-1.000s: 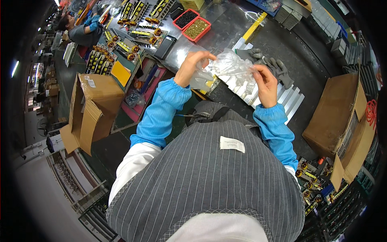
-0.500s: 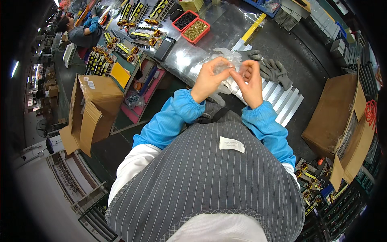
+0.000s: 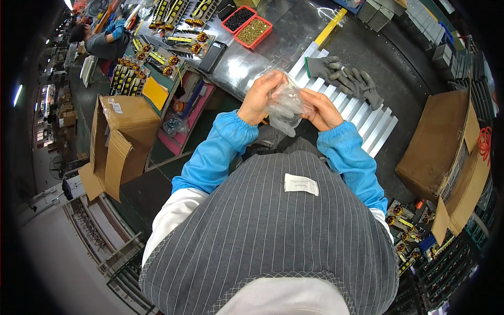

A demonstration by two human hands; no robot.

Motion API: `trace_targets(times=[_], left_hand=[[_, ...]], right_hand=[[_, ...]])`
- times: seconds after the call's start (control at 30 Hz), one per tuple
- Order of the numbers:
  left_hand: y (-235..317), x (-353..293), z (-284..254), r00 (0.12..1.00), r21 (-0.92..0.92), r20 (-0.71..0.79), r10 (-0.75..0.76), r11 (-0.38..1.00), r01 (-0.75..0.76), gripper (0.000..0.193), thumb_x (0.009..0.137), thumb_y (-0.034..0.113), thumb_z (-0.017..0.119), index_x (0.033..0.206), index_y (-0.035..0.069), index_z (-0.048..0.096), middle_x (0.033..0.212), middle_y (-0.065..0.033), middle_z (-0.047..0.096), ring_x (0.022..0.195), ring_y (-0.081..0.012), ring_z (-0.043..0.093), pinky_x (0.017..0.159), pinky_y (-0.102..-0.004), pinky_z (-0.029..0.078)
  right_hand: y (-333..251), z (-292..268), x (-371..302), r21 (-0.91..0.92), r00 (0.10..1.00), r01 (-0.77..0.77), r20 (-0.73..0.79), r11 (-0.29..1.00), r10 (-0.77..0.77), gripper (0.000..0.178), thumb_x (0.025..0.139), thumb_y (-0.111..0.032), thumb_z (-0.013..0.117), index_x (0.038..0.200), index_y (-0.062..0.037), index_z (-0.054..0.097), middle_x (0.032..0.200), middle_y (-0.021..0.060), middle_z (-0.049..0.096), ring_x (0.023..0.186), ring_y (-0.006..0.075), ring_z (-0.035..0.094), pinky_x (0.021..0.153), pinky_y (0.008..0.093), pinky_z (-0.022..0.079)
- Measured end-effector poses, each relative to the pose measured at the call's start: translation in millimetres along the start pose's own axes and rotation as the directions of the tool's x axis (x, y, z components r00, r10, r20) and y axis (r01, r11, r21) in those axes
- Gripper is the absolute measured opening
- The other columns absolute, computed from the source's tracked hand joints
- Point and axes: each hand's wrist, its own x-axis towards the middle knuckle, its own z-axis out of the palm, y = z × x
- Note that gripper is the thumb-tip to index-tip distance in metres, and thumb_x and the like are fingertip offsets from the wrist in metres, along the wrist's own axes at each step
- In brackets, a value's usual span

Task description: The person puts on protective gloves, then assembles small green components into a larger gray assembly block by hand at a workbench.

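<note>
Both grips are closed on one thing: the left hand (image 3: pixel 258 98) and the right hand (image 3: pixel 321 109) pinch a crumpled clear plastic bag (image 3: pixel 286 105) between them, held up close to the chest above the near edge of the table. What the bag holds cannot be told.

In the head view, the dark grey table (image 3: pixel 367 47) runs from the upper left to the right, with a shiny patch under clear film near its middle. A row of white flat strips (image 3: pixel 367 121) lies side by side just beyond the hands, and a pair of grey work gloves (image 3: pixel 344 79) rests on them. A yellow bar (image 3: pixel 331 26) lies further back.

Two small red trays sit together near the far edge: one red tray (image 3: pixel 253 31) is full of small brownish-green bits, the other red tray (image 3: pixel 237 18) full of dark bits. To the left, rows of yellow and copper wound coils (image 3: pixel 168 42) lie in flat trays.

An open brown cardboard box (image 3: pixel 118 142) stands on the floor to the left, and another large brown cardboard box (image 3: pixel 446 152) to the right. Another person in a blue sleeve (image 3: pixel 105 42) works at the far left end.
</note>
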Motion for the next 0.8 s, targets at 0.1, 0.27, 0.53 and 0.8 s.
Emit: trace_targets(times=[0.1, 0.27, 0.53, 0.8], left_hand=[[-3, 2, 0, 0.998, 0.085, 0.053, 0.046, 0.995, -0.05, 0.02, 0.098, 0.025, 0.052, 0.092, 0.007, 0.059, 0.085, 0.0015, 0.057, 0.078, -0.0069, 0.054, 0.071, -0.0242, 0.045], [-7, 5, 8, 0.988, 0.006, -0.075, -0.136, 0.991, 0.137, 0.018, 0.099, 0.024, 0.051, 0.099, 0.007, 0.055, 0.091, 0.0015, 0.055, 0.083, -0.0075, 0.054, 0.074, -0.0233, 0.044], [-22, 5, 10, 0.852, 0.317, 0.495, -0.169, 0.948, 0.004, 0.028, 0.085, 0.003, 0.052, 0.113, 0.006, 0.055, 0.105, -0.0022, 0.058, 0.103, -0.0092, 0.055, 0.086, -0.0237, 0.046], [12, -14, 23, 0.994, 0.02, -0.041, -0.1, 0.995, 0.101, 0.039, 0.099, 0.034, 0.043, 0.119, 0.004, 0.055, 0.098, -0.0064, 0.062, 0.087, -0.0166, 0.064, 0.074, -0.0253, 0.051]], right_hand=[[5, 4, -1, 0.044, 0.997, 0.038, -0.069, 0.998, -0.035, 0.024, 0.098, -0.023, 0.053, 0.113, -0.0052, 0.057, 0.108, 0.0052, 0.062, 0.092, 0.0141, 0.061, 0.073, 0.0307, 0.052], [-4, 10, -10, 0.38, 0.98, 0.026, 0.173, 0.925, -0.098, 0.03, 0.1, -0.025, 0.049, 0.123, -0.0052, 0.051, 0.118, 0.0082, 0.059, 0.107, 0.0205, 0.06, 0.074, 0.0372, 0.056], [-2, 45, -8, 0.056, 0.904, 0.109, 0.409, 0.992, -0.123, 0.048, 0.093, -0.012, 0.057, 0.137, -0.0043, 0.041, 0.133, 0.0153, 0.053, 0.105, 0.0186, 0.06, 0.071, 0.0282, 0.057], [-31, 49, -28, 0.019, 0.968, 0.212, 0.129, 0.977, -0.213, 0.061, 0.089, 0.002, 0.044, 0.148, -0.0072, 0.028, 0.141, 0.0155, 0.045, 0.117, 0.0291, 0.057, 0.072, 0.0256, 0.059]])
